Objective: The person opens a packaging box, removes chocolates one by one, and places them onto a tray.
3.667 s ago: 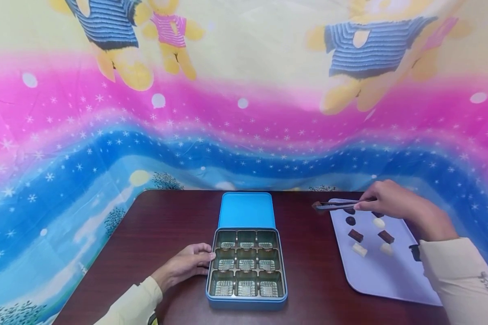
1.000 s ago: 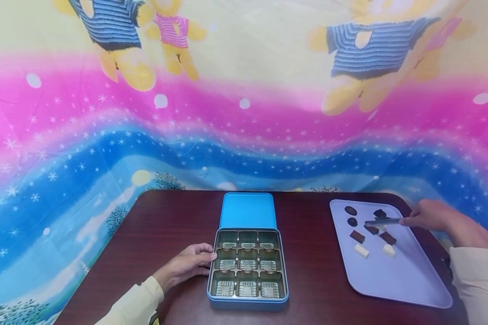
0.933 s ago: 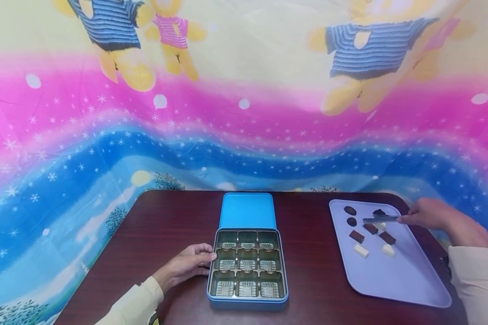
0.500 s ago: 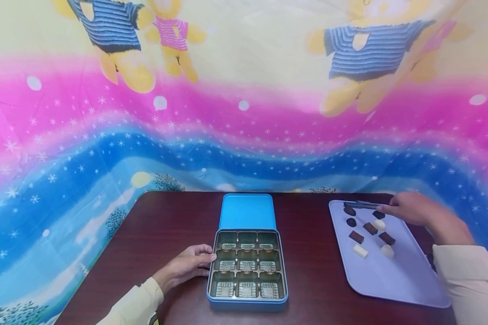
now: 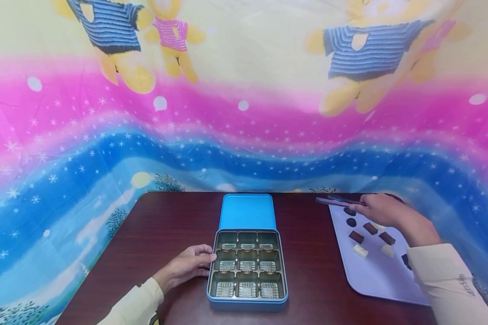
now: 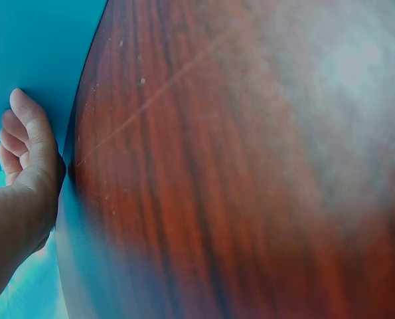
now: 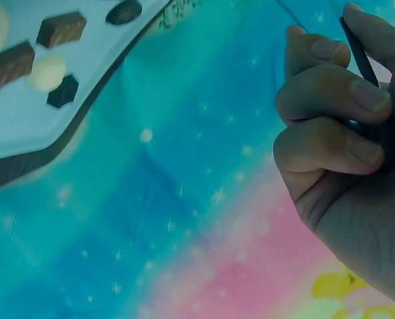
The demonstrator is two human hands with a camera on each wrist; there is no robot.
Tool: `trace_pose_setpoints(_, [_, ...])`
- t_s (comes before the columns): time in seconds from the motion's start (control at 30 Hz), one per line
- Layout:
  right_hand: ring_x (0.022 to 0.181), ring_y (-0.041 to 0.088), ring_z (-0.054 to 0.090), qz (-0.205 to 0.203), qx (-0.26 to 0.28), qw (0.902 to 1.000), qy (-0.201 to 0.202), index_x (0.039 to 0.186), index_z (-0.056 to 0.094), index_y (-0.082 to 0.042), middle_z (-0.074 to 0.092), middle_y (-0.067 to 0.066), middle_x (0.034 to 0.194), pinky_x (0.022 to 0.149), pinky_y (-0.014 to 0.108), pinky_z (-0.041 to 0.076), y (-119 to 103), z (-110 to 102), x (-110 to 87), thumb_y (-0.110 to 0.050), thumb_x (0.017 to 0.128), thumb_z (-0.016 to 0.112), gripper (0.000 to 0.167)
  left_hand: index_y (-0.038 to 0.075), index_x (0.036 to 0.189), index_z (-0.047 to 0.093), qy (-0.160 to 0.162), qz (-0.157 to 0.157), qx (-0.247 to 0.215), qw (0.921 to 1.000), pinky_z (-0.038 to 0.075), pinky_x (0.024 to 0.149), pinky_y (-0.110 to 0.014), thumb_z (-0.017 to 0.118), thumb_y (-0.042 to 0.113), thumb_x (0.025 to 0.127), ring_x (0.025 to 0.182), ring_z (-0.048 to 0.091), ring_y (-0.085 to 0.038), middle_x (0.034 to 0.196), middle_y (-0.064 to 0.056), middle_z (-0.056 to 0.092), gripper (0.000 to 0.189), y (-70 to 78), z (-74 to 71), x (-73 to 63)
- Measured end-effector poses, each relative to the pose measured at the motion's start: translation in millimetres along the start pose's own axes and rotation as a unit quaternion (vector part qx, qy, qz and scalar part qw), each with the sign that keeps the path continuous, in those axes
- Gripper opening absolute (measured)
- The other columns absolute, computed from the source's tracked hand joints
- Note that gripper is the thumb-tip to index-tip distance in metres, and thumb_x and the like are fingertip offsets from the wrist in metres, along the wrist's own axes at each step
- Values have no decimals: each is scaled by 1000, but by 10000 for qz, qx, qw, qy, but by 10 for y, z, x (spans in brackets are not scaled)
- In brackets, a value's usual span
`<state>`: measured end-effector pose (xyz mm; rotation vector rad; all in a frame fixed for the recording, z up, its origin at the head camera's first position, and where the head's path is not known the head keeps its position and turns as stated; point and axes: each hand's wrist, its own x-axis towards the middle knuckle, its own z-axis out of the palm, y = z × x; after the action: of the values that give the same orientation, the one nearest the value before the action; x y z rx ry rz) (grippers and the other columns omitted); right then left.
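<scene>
My right hand [image 5: 384, 211] grips a pair of dark tongs [image 5: 336, 201], whose tips reach past the tray's far left corner with no piece visible between them. In the right wrist view its fingers curl round the handle. Below, the pale lilac tray [image 5: 366, 284] carries brown chocolate blocks [image 5: 356, 237], dark rounded chocolates [image 5: 351, 222] and white pieces [image 5: 360, 251]. My left hand [image 5: 189, 266] rests against the left side of a blue tin [image 5: 248, 304], thumb at the rim, fingers fairly straight. Bare gold compartments [image 5: 247, 285] line the tin.
A blue lid [image 5: 247, 211] lies directly behind the tin on the dark reddish-brown table [image 5: 309, 271]. Behind the table's far edge hangs a printed cloth [image 5: 244, 135] with bears and snowflakes. The tray stands near the table's right side.
The tongs held a brown block at first; that block now lies among the tray's pieces. My right hand then moved left and away with the tongs. My left hand and the tin stayed put.
</scene>
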<state>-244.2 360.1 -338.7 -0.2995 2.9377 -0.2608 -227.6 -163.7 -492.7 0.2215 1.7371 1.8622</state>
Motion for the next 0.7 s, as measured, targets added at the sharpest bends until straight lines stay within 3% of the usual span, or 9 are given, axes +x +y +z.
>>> trace_pose_setpoints(0.13, [70, 18, 61, -90, 193, 9995, -212, 112, 58, 8, 62, 5, 83, 76, 50, 54, -109, 108, 50, -41, 103, 49, 51, 5, 102, 49, 3, 3, 12, 10000, 55, 75, -33, 63, 11, 94, 85, 65, -16, 93, -4, 67, 17, -4, 1, -2])
trace_pose_setpoints(0.3, [62, 15, 53, -310, 162, 9991, -245, 102, 58, 0, 55, 3, 76, 66, 38, 48, -229, 275, 144, -38, 105, 47, 40, 7, 101, 49, 6, 18, -12, 10000, 55, 74, -33, 63, 10, 94, 84, 65, -16, 92, -3, 67, 16, -8, -3, 2])
trace_pose_setpoints(0.43, [60, 15, 53, -391, 116, 9989, -220, 95, 57, -5, 52, 3, 73, 67, 37, 45, -334, 422, 208, -38, 105, 47, 35, 7, 100, 49, 6, 25, -47, 10000, 56, 74, -33, 63, 10, 94, 84, 66, -16, 92, -3, 68, 15, -6, -7, 4])
trace_pose_setpoints(0.7, [64, 16, 52, -398, -37, 9992, -88, 105, 58, 2, 51, 3, 72, 65, 39, 45, -514, 659, 295, -36, 104, 50, 39, 7, 101, 49, 6, -16, -18, 10000, 55, 74, -33, 63, 11, 94, 84, 65, -16, 92, -4, 67, 16, 2, -9, 0])
